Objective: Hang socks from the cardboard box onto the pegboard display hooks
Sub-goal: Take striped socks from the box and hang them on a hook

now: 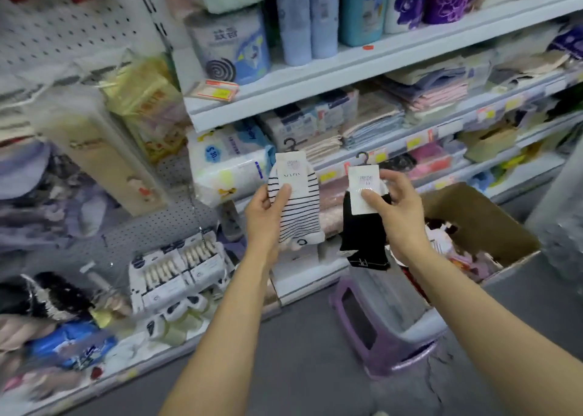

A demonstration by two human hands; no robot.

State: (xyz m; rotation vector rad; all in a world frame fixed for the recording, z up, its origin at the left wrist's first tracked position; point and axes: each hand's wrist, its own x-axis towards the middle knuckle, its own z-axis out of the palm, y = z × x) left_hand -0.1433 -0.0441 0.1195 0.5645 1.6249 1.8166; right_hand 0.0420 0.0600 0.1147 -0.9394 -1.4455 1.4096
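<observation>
Shelves [362, 65] packed with folded towels and tissue packs are seen straight ahead, with a purple plastic stool [383, 330] on the floor below. A white striped sock pair [298, 207] is pinched by the left hand [265, 214], thumb on its paper label. A black sock pair [366, 236] is gripped by the right hand [397, 207]. The open cardboard box [482, 226] sits just right; pegboard [63, 24] is upper left.
</observation>
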